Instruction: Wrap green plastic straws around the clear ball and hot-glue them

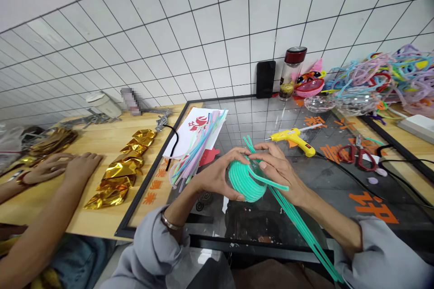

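A round ball (244, 183) is wrapped in rows of green pipe cleaner, with a clear part showing at its upper right. My left hand (217, 171) grips it from the left, thumb underneath and fingers over the top. On the other side, my right hand (280, 167) curls its fingers against the ball and several long green pipe cleaners (298, 223). Their short ends poke up between both hands, while the long ends trail down to the lower right. One green end sticks out across my right palm. Beyond my right hand lies a yellow glue gun (293, 137).
A bundle of coloured pipe cleaners (200, 144) rests on white paper at left. Red scissors (357, 156) and cords lie right. A phone (265, 79), glass bottle (287, 79) and pipe-cleaner heap (376, 76) line the wall. Another person's hands (81, 167) are near gold foil (122, 171).
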The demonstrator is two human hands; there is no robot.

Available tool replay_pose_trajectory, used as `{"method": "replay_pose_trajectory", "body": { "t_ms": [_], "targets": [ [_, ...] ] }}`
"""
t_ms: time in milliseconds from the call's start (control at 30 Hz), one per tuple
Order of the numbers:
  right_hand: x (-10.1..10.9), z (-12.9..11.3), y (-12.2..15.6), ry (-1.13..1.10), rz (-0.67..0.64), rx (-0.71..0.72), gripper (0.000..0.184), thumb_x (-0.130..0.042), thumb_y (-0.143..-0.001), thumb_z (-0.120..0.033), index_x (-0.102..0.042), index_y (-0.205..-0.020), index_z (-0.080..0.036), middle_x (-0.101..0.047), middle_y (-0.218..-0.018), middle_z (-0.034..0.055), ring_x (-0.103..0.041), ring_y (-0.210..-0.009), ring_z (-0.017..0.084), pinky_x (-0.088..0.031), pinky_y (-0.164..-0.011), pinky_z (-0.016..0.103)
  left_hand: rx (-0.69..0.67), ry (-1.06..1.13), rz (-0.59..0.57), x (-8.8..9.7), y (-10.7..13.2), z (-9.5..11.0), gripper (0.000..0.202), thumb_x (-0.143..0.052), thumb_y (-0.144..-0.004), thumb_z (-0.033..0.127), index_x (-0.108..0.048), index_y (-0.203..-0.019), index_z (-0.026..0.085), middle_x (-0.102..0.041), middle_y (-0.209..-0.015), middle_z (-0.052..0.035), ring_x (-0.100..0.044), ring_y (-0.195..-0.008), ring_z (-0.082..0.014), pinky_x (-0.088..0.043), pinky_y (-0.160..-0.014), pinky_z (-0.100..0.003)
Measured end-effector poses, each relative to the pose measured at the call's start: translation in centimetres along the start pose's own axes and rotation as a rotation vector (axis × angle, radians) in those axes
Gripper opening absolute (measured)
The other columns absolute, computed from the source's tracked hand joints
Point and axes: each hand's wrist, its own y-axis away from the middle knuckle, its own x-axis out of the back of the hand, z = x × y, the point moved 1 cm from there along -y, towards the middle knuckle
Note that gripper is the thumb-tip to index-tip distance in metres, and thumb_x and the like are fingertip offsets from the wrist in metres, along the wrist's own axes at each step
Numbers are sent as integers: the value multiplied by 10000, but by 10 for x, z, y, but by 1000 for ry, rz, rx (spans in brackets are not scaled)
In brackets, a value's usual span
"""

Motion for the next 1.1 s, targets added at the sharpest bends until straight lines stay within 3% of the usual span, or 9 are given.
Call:
{"method": "replay_pose_trajectory", "body": {
  "t_ms": [200, 367, 500, 600, 833, 1100],
  "targets": [
    [0, -4, -1, -90, -5, 3, 395, -402, -1013, -451, -712, -1159, -255, -540, -1314, 118, -499, -1278, 295, -345, -1084, 554, -33, 11, -7, -1, 0, 0, 771, -932, -569, 314, -487, -1197, 270, -437, -1390, -128, -456, -1365, -340, -356, -1151, -551],
    [-3, -2, -2, -314, 0, -97, 431, -436, -983, -556, -750, -1097, -283, -553, -1320, 89, -480, -1303, 288, -308, -1136, 535, -28, 13, -7, -1, 0, 0, 760, -928, -580, 316, -488, -1198, 270, -439, -1399, -133, -450, -1372, -340, -349, -1152, -561],
    [-5, 2, -3, -456, 72, -161, 444, -430, -980, -581, -726, -1181, -317, -544, -1344, 73, -456, -1346, 264, -290, -1169, 497, -55, -11, -3, 0, 0, 2, 765, -929, -577, 313, -493, -1205, 288, -431, -1416, -117, -425, -1384, -340, -340, -1156, -562],
    [-5, 4, -3, -370, 115, -151, 495, -413, -970, -624, -752, -1127, -300, -557, -1327, 85, -463, -1336, 278, -278, -1170, 521, -53, -21, 1, 0, -1, 3, 774, -936, -567, 330, -502, -1206, 296, -415, -1423, -111, -402, -1398, -349, -327, -1162, -567],
    [-7, 9, -3, -132, 61, -136, 577, -325, -982, -650, -757, -1089, -282, -596, -1317, 93, -501, -1294, 306, -290, -1134, 588, -27, -14, 3, 0, -2, 3, 768, -936, -561, 373, -524, -1203, 286, -415, -1424, -116, -394, -1410, -360, -311, -1171, -576],
    [-9, 18, -5, -73, 34, -228, 668, -271, -979, -675, -757, -1002, -218, -639, -1246, 116, -535, -1212, 302, -342, -1094, 551, -55, 8, -5, 0, -5, 7, 731, -919, -594, 306, -497, -1189, 268, -485, -1406, -137, -455, -1384, -341, -370, -1135, -573]
  ]
}}
